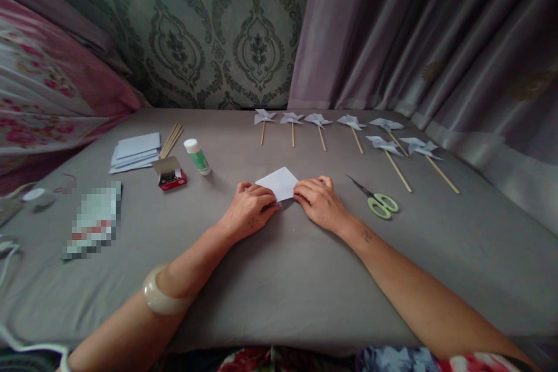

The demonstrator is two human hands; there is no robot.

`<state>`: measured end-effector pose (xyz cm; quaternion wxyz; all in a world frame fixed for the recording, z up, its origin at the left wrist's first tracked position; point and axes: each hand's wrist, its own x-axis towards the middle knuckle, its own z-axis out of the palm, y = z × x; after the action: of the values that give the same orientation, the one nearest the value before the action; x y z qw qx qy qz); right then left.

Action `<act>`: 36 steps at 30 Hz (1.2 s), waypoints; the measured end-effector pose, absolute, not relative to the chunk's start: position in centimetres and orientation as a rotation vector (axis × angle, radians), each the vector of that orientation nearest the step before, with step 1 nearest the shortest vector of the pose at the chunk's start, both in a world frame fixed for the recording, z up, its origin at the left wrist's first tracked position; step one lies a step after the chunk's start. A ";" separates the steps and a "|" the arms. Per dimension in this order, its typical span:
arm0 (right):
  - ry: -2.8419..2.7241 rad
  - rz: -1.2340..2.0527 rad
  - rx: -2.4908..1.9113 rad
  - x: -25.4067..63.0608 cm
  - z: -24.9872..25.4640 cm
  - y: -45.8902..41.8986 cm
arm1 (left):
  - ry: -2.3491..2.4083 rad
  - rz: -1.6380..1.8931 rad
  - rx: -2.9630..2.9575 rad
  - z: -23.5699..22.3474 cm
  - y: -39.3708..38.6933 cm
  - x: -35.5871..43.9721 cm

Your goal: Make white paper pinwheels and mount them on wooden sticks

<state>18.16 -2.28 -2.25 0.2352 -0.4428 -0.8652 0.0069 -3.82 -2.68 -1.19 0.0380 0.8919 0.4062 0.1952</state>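
Observation:
A small white sheet of paper (pixel 281 181) lies between my hands on the grey cloth, one corner pointing away from me. My left hand (pixel 251 207) grips its left and near edge with bent fingers. On the other side, my right hand (pixel 320 200) pinches the right corner between thumb and fingertips. My fingers hide the paper's near edge, so I cannot tell whether it is folded there. Scissors (pixel 378 202) with pale green handles rest to the right of my right hand, blades slightly parted. A glue stick (pixel 197 157) with a white cap stands beyond my left hand.
Several white paper pinwheels (pixel 351 122) on wooden sticks lie at the back and right. On the left are a paper stack (pixel 136 151), wooden sticks (pixel 171 140), an open red box (pixel 170 175) of small dark items, and a blurred packet (pixel 96 218). A white cable (pixel 30 346) runs at the lower left.

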 end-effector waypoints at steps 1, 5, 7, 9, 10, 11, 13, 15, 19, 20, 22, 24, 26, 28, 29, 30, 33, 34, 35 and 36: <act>-2.362 0.020 -1.228 18.0 -2.3 -2.4 | 1.247 0.595 2.745 -1.2 -2.7 -3.7; -2.310 0.005 -1.250 17.4 -2.3 -2.8 | 1.275 0.607 2.748 -1.1 -2.7 -3.4; -2.278 0.005 -1.246 17.0 -2.3 -3.0 | 1.291 0.612 2.740 -1.0 -2.7 -3.3; -2.248 0.020 -1.233 16.7 -2.2 -3.1 | 1.298 0.604 2.736 -1.0 -2.7 -3.2; -2.235 0.032 -1.222 16.6 -2.2 -3.2 | 1.298 0.597 2.735 -0.9 -2.7 -3.1; -2.224 0.046 -1.208 16.5 -2.2 -3.2 | 1.300 0.590 2.732 -0.9 -2.7 -3.1; -2.205 0.082 -1.189 16.3 -2.2 -3.1 | 1.306 0.581 2.727 -0.9 -2.7 -3.1; -2.178 0.133 -1.190 16.2 -2.3 -3.1 | 1.311 0.571 2.725 -0.9 -2.7 -3.0; -2.078 0.244 -1.257 16.0 -2.6 -2.7 | 1.320 0.561 2.714 -1.1 -2.5 -3.0; -2.050 0.263 -1.279 15.9 -2.6 -2.6 | 1.322 0.567 2.708 -1.1 -2.4 -3.0; -2.005 0.293 -1.326 15.8 -2.7 -2.3 | 1.322 0.575 2.697 -1.3 -2.3 -3.0; -1.977 0.321 -1.375 15.7 -2.7 -2.0 | 1.312 0.565 2.695 -1.4 -2.2 -3.0; -1.964 0.350 -1.417 15.7 -2.7 -1.6 | 1.301 0.543 2.703 -1.3 -2.1 -2.9; -1.960 0.370 -1.453 15.6 -2.7 -1.2 | 1.295 0.531 2.716 -1.3 -1.9 -2.9; -1.962 0.376 -1.471 15.6 -2.7 -1.0 | 1.294 0.532 2.723 -1.2 -1.9 -2.9; -1.965 0.378 -1.491 15.6 -2.6 -0.8 | 1.296 0.539 2.728 -1.2 -1.8 -2.9; -1.979 0.373 -1.535 15.5 -2.6 -0.3 | 1.293 0.570 2.741 -1.1 -1.7 -2.9; -1.984 0.369 -1.541 15.5 -2.6 -0.1 | 1.292 0.573 2.744 -1.2 -1.7 -3.0; -1.986 0.363 -1.545 15.5 -2.6 0.0 | 1.289 0.572 2.747 -1.2 -1.7 -3.0; -1.985 0.358 -1.551 15.4 -2.7 0.1 | 1.288 0.568 2.749 -1.2 -1.7 -3.0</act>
<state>15.45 0.12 -2.68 0.2942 -0.5827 -0.7455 0.1345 -3.03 -1.67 -1.23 0.0266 0.8898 0.4168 0.1840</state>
